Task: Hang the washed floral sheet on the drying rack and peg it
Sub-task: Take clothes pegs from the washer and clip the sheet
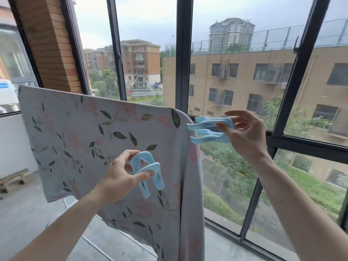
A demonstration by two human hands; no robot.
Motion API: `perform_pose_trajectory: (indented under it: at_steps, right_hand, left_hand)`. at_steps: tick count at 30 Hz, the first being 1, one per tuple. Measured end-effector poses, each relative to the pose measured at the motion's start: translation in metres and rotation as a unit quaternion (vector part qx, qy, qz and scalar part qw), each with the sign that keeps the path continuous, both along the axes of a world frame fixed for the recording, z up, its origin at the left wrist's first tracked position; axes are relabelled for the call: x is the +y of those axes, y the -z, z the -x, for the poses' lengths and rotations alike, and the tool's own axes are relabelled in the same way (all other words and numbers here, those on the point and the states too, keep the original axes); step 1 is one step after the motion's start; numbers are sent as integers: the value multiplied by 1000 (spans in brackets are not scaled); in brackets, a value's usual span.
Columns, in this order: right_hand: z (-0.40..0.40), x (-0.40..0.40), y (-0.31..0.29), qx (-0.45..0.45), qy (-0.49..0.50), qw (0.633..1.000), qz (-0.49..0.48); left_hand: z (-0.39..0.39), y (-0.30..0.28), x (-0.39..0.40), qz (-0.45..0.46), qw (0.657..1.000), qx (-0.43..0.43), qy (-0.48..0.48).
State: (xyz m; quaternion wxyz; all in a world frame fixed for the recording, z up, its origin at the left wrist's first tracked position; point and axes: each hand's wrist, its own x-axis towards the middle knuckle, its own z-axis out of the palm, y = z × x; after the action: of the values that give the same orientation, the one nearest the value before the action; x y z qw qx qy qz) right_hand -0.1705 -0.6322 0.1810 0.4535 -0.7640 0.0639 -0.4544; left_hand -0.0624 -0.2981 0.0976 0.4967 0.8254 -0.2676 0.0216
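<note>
Left grip (pixel 120 178) pinches blue peg (pixel 146 173) — right grip (pixel 244 132) holds two pegs (pixel 209 129) (no writing legible) beside floral sheet (pixel 84 140).

Glazed home balcony: windows (pixel 226 72), hung sheet (pixel 84 138)

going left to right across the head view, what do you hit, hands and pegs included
small wooden bench → left hand → light blue plastic peg it pinches → two light blue plastic pegs by the floral sheet corner → right hand holding them

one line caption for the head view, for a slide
Floral sheet draped over the rack; both hands hold blue pegs, none clipped yet.
</note>
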Motion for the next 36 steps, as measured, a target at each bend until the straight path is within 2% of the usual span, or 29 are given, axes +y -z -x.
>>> perform_pose_trajectory:
  at_steps: [7, 16, 25, 30, 32, 33, 36]
  right_hand:
    - [-42, -8, -21, 9, -2, 999, 43]
    - [-80, -3, -28, 87, 4, 993, 74]
    - [-86, -12, -47, 206, 6, 969, 134]
    - [-78, -11, -38, 279, -15, 950, 138]
    - [-75, -5, -30, 262, 7, 952, 156]
    - [-73, 0, -26, 227, 28, 957, 181]
    - [-70, 25, -15, 22, 84, 947, 309]
  left_hand:
    - [-19, -7, -4, -2, 1000, -4, -23]
    - [-40, -10, 4, -27, 999, -19, -36]
    - [-58, -8, 4, -33, 999, -14, -33]
    - [-69, -9, -2, -45, 999, -13, -17]
    - [-76, -9, -2, -38, 999, -8, -8]
    - [-80, -8, -1, -34, 999, -2, -3]
    - [-94, -8, 6, -29, 999, 4, 14]
